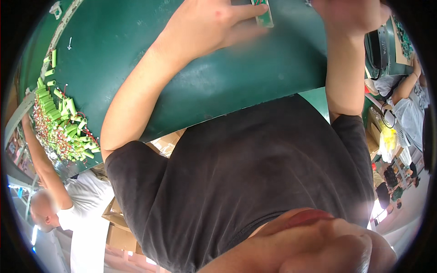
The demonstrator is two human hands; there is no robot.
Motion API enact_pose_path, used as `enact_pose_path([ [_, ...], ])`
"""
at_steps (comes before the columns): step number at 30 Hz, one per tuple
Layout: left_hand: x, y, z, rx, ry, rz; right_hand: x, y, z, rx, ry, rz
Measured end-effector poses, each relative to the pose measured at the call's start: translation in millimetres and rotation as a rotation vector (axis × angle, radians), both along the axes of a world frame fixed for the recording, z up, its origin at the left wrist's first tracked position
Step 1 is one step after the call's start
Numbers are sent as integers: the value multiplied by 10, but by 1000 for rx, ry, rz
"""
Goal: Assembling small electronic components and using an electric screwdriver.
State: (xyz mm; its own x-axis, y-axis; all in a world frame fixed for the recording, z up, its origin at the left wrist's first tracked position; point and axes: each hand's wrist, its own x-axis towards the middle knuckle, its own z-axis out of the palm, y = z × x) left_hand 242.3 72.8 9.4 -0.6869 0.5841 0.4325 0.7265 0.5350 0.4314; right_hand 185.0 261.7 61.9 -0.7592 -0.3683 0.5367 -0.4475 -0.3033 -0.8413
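My left hand [211, 22] is over the green table. Its index finger is stretched out, with the tip touching a narrow green circuit board [264, 19] near the top edge of the picture. A bit of red shows on the board, and its upper part is cut off. The other fingers of that hand are apart from the board and blurred. To the right, my right hand [350, 14] is closed, smeared by motion and partly out of the picture. What it holds is hidden; a small dark-and-light bit shows beside it at the upper edge.
Green cylindrical cells [57, 109] with red wires lie heaped at the table's left edge. A small screw-like piece [69, 43] lies nearby. At right stands a black device [377, 50]. Co-workers sit on both sides, one in a white shirt [91, 193]. Cardboard boxes [122, 232] stand below.
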Motion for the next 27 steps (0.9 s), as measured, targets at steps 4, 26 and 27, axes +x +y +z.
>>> enact_pose_path([
  [4,20,-18,-40,22,-21,9,38,-3,-146,40,-25,-37],
  [26,79,-13,-29,43,48,93,106,-160,-162,-99,-153,42],
  [27,55,-10,53,201,-169,57,105,-131,-127,-129,-178,33],
])
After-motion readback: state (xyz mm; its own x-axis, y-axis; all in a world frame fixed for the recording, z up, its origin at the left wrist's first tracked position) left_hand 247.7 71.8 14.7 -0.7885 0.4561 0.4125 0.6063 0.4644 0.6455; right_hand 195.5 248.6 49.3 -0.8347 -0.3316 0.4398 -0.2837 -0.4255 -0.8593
